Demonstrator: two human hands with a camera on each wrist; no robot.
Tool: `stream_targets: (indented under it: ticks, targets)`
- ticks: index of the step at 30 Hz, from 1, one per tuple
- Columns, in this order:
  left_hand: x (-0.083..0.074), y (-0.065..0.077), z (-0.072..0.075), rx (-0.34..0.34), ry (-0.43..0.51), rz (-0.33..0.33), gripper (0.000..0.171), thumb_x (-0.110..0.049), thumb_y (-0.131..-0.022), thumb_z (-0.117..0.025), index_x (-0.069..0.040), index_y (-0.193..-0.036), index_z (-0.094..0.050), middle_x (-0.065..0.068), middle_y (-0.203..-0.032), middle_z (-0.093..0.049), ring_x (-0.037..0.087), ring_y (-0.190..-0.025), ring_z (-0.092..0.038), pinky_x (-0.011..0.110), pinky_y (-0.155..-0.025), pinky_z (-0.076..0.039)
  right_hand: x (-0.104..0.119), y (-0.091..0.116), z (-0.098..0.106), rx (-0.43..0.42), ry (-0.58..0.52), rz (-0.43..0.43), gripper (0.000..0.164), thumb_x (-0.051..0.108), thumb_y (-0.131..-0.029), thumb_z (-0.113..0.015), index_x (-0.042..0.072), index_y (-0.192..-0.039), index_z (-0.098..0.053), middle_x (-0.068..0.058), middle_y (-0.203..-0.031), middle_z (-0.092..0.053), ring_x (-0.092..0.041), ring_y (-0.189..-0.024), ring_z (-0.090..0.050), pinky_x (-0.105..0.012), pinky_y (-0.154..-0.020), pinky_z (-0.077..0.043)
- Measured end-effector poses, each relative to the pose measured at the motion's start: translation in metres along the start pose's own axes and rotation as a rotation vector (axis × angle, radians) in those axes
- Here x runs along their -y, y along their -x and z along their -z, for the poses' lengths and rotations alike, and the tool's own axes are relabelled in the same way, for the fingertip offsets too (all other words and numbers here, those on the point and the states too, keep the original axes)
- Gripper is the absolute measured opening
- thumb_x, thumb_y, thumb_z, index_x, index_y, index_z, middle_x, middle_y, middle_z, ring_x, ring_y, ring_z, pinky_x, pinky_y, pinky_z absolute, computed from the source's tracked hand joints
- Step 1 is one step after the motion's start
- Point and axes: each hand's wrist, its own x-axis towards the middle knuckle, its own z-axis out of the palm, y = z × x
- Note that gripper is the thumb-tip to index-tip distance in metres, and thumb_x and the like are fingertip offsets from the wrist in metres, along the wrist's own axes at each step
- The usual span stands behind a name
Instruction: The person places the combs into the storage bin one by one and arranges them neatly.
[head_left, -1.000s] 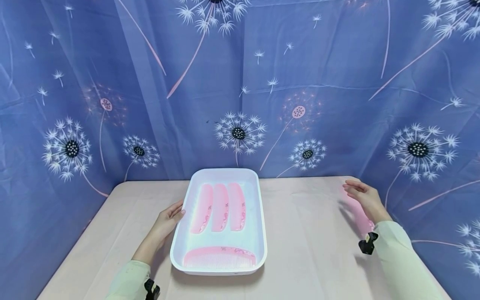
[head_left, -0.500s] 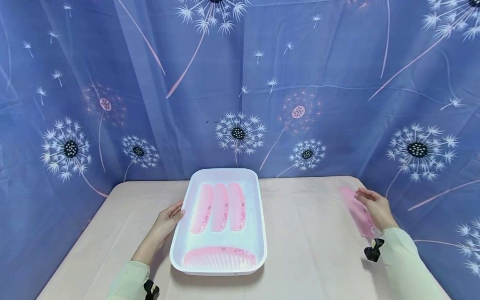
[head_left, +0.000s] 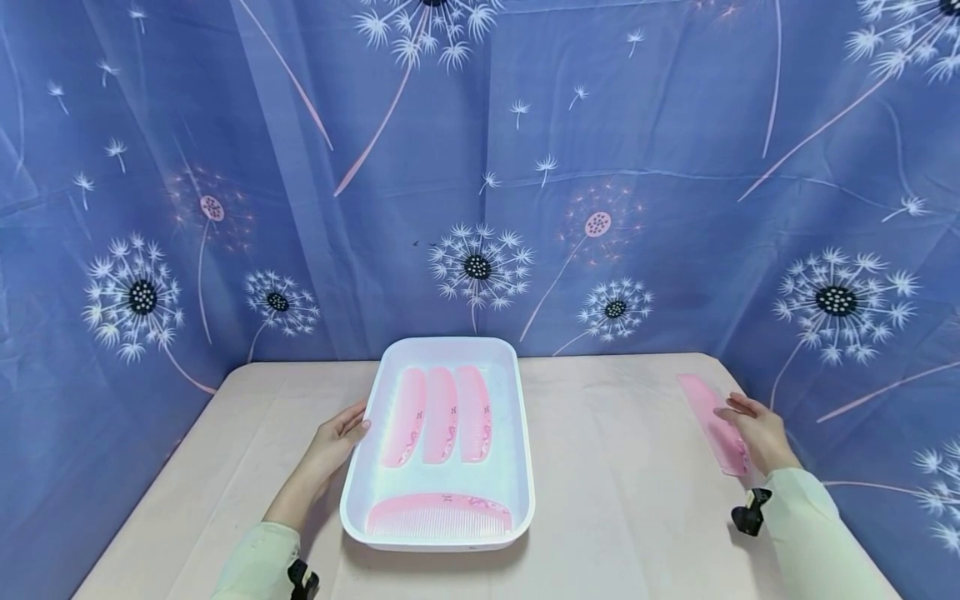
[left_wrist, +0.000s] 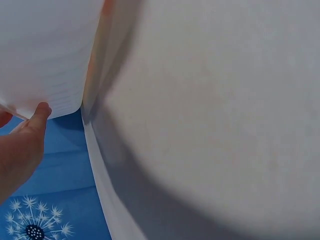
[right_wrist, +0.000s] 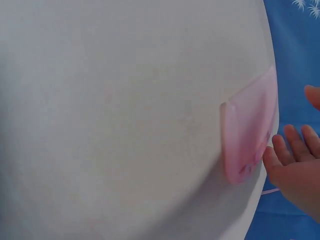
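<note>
My left hand (head_left: 335,439) grips the left rim of a white plastic tray (head_left: 525,467), its thumb on the tray's side in the left wrist view. Inside lie three pink combs, a left one (head_left: 405,417), a middle one (head_left: 441,415) and a right one (head_left: 475,413), side by side lengthwise. Another pink comb (head_left: 438,515) lies crosswise at the near end, teeth toward me. On the right of the table, a separate pink comb (head_left: 708,421) lies slanted. My right hand (head_left: 761,432) is at its right edge, thumb overlapping it in the head view. The right wrist view shows loosely extended fingers (right_wrist: 298,145) beside the comb.
A pale pink cloth covers the table (head_left: 607,475). Behind it and along both sides hangs a blue curtain (head_left: 675,233) with dandelion prints. A small black device (head_left: 750,512) sits at the right wrist, another (head_left: 303,578) at the left.
My right hand has moved from the far end of the separate comb toward me, along its right side, uncovering the comb. The left hand and the tray stay in place.
</note>
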Motion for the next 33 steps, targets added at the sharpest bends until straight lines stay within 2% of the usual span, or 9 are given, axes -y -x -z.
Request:
stream_targets:
  ticks: [2, 11, 18, 20, 21, 23, 26, 29, 33]
  targets:
    - [0.000, 0.000, 0.000, 0.001, -0.002, 0.000, 0.054, -0.022, -0.100, -0.049, -0.006, -0.149, -0.031, 0.017, -0.152, -0.034, 0.034, -0.140, -0.031, 0.042, -0.113, -0.034, -0.002, 0.001, -0.001, -0.006, -0.009, -0.009, 0.076, 0.032, -0.099, -0.051, 0.000, -0.153, -0.007, -0.025, -0.157, -0.010, -0.042, -0.142, -0.014, -0.056, -0.116, -0.022]
    - [0.001, 0.000, -0.001, -0.002, 0.004, 0.004, 0.054, -0.021, -0.100, -0.049, -0.007, -0.149, -0.032, 0.016, -0.152, -0.034, 0.033, -0.140, -0.031, 0.040, -0.113, -0.034, -0.009, -0.002, -0.003, -0.043, -0.039, -0.037, 0.077, 0.022, -0.096, -0.056, 0.000, -0.152, -0.008, -0.024, -0.157, -0.011, -0.040, -0.143, -0.015, -0.051, -0.118, -0.021]
    - [0.000, 0.000, 0.000, 0.001, -0.002, 0.004, 0.054, -0.023, -0.101, -0.049, -0.007, -0.149, -0.032, 0.016, -0.152, -0.034, 0.032, -0.141, -0.031, 0.040, -0.113, -0.034, -0.011, -0.002, -0.004, -0.044, -0.046, -0.064, 0.081, 0.019, -0.094, -0.060, 0.002, -0.153, -0.007, -0.023, -0.158, -0.008, -0.041, -0.143, -0.013, -0.057, -0.117, -0.019]
    - [0.000, 0.000, 0.000, 0.002, -0.006, 0.002, 0.054, -0.023, -0.101, -0.049, -0.007, -0.150, -0.032, 0.016, -0.152, -0.034, 0.032, -0.141, -0.031, 0.040, -0.113, -0.034, -0.010, -0.002, -0.006, -0.058, -0.029, -0.068, 0.081, 0.017, -0.093, -0.061, 0.001, -0.153, -0.009, -0.023, -0.158, -0.009, -0.041, -0.142, -0.016, -0.055, -0.115, -0.025]
    - [0.000, 0.000, 0.000, 0.004, -0.009, 0.002, 0.055, -0.024, -0.101, -0.049, -0.008, -0.150, -0.031, 0.015, -0.153, -0.034, 0.032, -0.141, -0.031, 0.040, -0.113, -0.033, -0.010, -0.002, -0.008, -0.068, -0.014, -0.067, 0.081, 0.016, -0.092, -0.061, 0.001, -0.152, -0.010, -0.023, -0.157, -0.011, -0.040, -0.141, -0.019, -0.051, -0.112, -0.032]
    - [0.000, 0.000, 0.000, 0.003, -0.006, 0.001, 0.054, -0.023, -0.101, -0.049, -0.008, -0.150, -0.031, 0.015, -0.153, -0.034, 0.031, -0.141, -0.031, 0.039, -0.113, -0.033, -0.011, -0.003, -0.010, -0.097, 0.022, -0.058, 0.079, 0.013, -0.090, -0.062, -0.001, -0.152, -0.014, -0.025, -0.156, -0.017, -0.039, -0.137, -0.026, -0.034, -0.100, -0.044]
    - [0.001, 0.000, 0.000, 0.007, -0.001, -0.004, 0.054, -0.022, -0.101, -0.049, -0.007, -0.150, -0.031, 0.016, -0.153, -0.033, 0.031, -0.141, -0.031, 0.038, -0.113, -0.034, -0.011, -0.005, -0.014, -0.137, 0.065, -0.043, 0.079, 0.009, -0.087, -0.064, -0.004, -0.150, -0.018, -0.028, -0.152, -0.024, -0.039, -0.130, -0.034, -0.011, -0.073, -0.042]
    - [0.001, -0.001, 0.000, 0.005, 0.010, -0.006, 0.054, -0.021, -0.101, -0.049, -0.007, -0.150, -0.031, 0.016, -0.152, -0.034, 0.031, -0.141, -0.031, 0.037, -0.113, -0.034, -0.011, -0.007, -0.017, -0.158, 0.078, -0.034, 0.080, 0.007, -0.085, -0.066, -0.006, -0.149, -0.020, -0.029, -0.149, -0.027, -0.039, -0.127, -0.037, -0.006, -0.063, -0.038]
    - [0.001, -0.001, 0.001, 0.007, 0.014, -0.006, 0.054, -0.020, -0.101, -0.049, -0.006, -0.150, -0.031, 0.016, -0.153, -0.033, 0.031, -0.141, -0.031, 0.038, -0.113, -0.034, -0.011, -0.009, -0.018, -0.178, 0.086, -0.047, 0.080, 0.006, -0.085, -0.066, -0.005, -0.149, -0.021, -0.028, -0.147, -0.030, -0.037, -0.125, -0.037, -0.012, -0.073, -0.042]
